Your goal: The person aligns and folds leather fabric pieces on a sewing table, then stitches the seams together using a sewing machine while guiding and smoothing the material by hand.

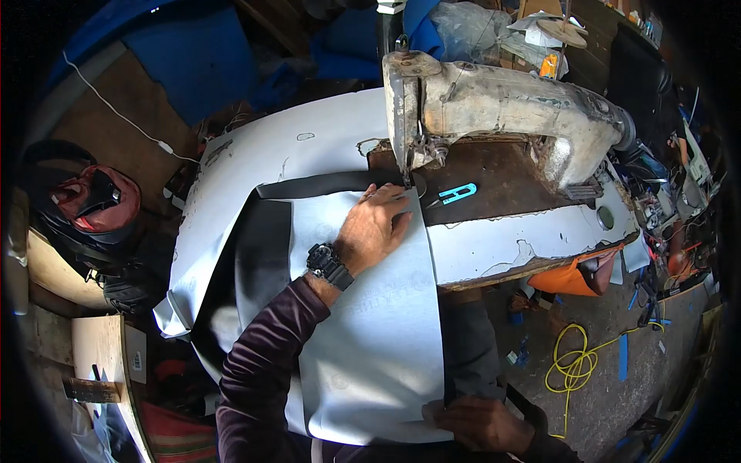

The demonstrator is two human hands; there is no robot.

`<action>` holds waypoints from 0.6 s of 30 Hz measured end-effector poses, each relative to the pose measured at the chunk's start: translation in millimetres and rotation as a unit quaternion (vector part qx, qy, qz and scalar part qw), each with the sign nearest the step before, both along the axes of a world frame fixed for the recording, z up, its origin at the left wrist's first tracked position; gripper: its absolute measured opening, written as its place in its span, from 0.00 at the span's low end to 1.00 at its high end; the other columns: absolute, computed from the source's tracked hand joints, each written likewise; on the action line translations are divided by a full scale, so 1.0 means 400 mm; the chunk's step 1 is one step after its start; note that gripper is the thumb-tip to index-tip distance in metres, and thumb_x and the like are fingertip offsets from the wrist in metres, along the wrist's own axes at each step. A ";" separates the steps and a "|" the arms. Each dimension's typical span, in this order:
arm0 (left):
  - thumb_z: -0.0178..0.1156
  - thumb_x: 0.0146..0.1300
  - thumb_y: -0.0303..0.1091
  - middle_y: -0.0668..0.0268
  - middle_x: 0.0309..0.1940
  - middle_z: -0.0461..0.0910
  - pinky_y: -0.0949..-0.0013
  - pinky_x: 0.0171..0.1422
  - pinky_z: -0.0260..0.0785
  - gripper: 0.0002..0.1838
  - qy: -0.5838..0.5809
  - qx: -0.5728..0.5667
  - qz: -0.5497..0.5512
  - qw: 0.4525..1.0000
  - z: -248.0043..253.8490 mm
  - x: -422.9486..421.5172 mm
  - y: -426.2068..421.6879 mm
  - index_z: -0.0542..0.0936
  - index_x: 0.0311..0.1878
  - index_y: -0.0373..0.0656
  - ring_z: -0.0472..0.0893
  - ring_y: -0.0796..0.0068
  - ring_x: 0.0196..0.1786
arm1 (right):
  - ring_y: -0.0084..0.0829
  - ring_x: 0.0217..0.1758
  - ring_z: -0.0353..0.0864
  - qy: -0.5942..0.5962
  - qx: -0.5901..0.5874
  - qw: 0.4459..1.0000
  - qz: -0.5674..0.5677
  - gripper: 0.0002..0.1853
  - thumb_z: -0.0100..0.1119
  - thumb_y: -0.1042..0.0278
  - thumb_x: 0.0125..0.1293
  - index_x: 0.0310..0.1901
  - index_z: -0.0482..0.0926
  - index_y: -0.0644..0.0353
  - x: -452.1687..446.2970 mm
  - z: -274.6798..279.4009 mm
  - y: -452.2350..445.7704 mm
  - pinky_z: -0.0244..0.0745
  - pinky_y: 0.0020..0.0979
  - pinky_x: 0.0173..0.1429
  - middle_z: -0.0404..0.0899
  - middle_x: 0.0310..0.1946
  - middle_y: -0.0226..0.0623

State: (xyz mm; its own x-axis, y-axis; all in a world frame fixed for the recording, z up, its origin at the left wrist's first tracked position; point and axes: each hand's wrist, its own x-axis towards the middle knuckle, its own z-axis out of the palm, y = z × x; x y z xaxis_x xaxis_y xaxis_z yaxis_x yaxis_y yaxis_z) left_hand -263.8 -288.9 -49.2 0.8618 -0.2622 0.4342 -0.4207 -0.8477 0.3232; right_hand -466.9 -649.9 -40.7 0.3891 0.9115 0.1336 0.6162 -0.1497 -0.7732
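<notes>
My left hand (373, 230) lies flat on the pale sheet (370, 309), its fingers slightly apart, just left of the needle area of the worn sewing machine (494, 100). A black watch is on that wrist. Along the sheet's far edge runs a black strip (324, 184) that reaches the presser foot. At the sheet's lower right corner, my right hand (482, 424) has its fingers closed on the edge. Blue thread snips (458, 194) rest on the machine bed, right of the needle.
The white table (509, 245) has a chipped front edge. An orange piece (570, 278) hangs under it, and a yellow cord (573, 369) lies coiled on the floor. A dark bag (93, 204) stands at the left, near a white cable (116, 109).
</notes>
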 end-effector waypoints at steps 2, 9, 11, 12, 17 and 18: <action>0.68 0.75 0.34 0.50 0.66 0.86 0.47 0.84 0.70 0.16 -0.007 0.005 0.001 1.000 0.002 0.002 0.000 0.88 0.58 0.34 0.83 0.49 0.72 | 0.45 0.60 0.89 0.006 0.005 1.000 -0.001 0.24 0.74 0.77 0.58 0.59 0.88 0.59 0.001 -0.009 -0.001 0.89 0.44 0.62 0.90 0.58 0.39; 0.68 0.74 0.33 0.50 0.64 0.88 0.50 0.85 0.70 0.17 -0.004 0.018 -0.012 1.000 0.018 0.004 0.005 0.88 0.60 0.34 0.83 0.50 0.73 | 0.46 0.61 0.89 0.020 0.003 1.000 -0.002 0.23 0.73 0.76 0.60 0.59 0.87 0.58 0.007 -0.029 -0.007 0.88 0.45 0.63 0.89 0.60 0.39; 0.68 0.74 0.33 0.50 0.65 0.87 0.50 0.85 0.70 0.17 -0.001 0.024 -0.014 1.000 0.020 0.006 0.005 0.88 0.61 0.34 0.83 0.51 0.73 | 0.46 0.61 0.89 0.018 0.002 1.000 -0.001 0.23 0.73 0.76 0.61 0.60 0.87 0.58 0.005 -0.034 -0.008 0.88 0.45 0.63 0.89 0.60 0.39; 0.68 0.75 0.33 0.50 0.65 0.87 0.51 0.85 0.70 0.17 0.000 0.028 -0.014 1.000 0.021 0.006 0.007 0.88 0.61 0.34 0.83 0.51 0.73 | 0.46 0.61 0.89 0.019 0.001 1.000 -0.001 0.24 0.73 0.76 0.60 0.60 0.87 0.58 0.004 -0.036 -0.007 0.87 0.45 0.64 0.89 0.61 0.39; 0.68 0.74 0.31 0.49 0.65 0.87 0.51 0.85 0.70 0.17 -0.005 0.019 -0.010 1.000 0.019 0.001 0.008 0.88 0.61 0.33 0.83 0.52 0.74 | 0.45 0.61 0.89 0.023 0.004 1.000 0.001 0.24 0.73 0.76 0.60 0.60 0.87 0.57 0.009 -0.046 -0.008 0.87 0.44 0.64 0.89 0.62 0.39; 0.68 0.74 0.31 0.49 0.66 0.87 0.51 0.85 0.70 0.17 -0.005 0.018 -0.011 1.000 0.019 0.002 0.007 0.88 0.61 0.33 0.82 0.52 0.74 | 0.45 0.62 0.89 0.023 0.005 1.000 0.002 0.24 0.73 0.76 0.60 0.60 0.87 0.57 0.010 -0.049 -0.008 0.87 0.44 0.64 0.89 0.62 0.39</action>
